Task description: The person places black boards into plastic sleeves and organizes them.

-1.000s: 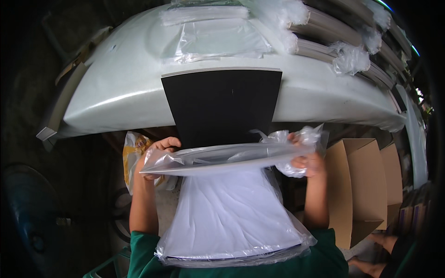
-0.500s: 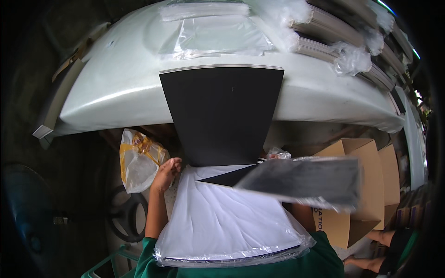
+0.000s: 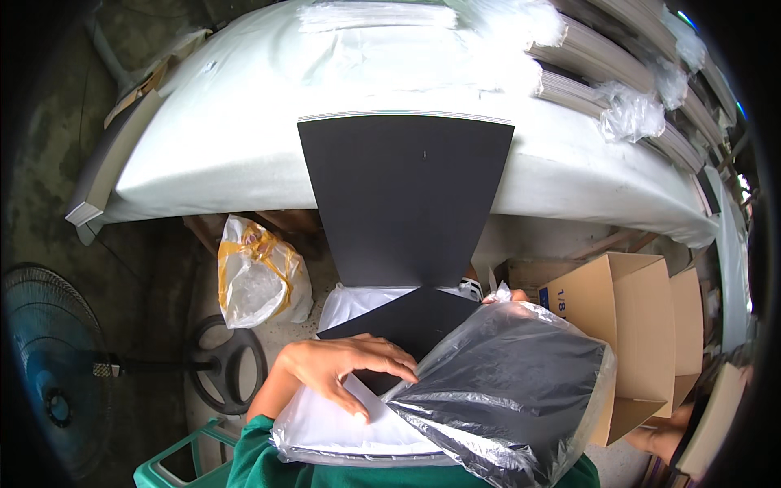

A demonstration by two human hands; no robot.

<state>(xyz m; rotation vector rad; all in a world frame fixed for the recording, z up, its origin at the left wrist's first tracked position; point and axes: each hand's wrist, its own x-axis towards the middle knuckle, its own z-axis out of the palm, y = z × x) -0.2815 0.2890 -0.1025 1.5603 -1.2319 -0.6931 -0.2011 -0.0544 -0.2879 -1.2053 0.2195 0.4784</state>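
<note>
A clear plastic bag lies slanted over my lap at the right, with dark sheet material showing through it. My right hand grips the bag's far edge; most of that hand is hidden behind the plastic. At the bag's left corner my left hand has its fingers stretched and thumb apart, the fingertips beside the plastic. Under these is a black board, lying at an angle across a white plastic-wrapped pack on my lap. A stack of black boards leans between my lap and the table edge.
Ahead stands a table with a pale cover, bearing clear bags and stacked boards. Open cardboard boxes are at right, near another person's arm. A tied plastic bag and a fan are at left.
The clear bag has swung down and nearer over my lap. My left hand has come in from the left to the board and bag corner. The black board on my lap is more exposed.
</note>
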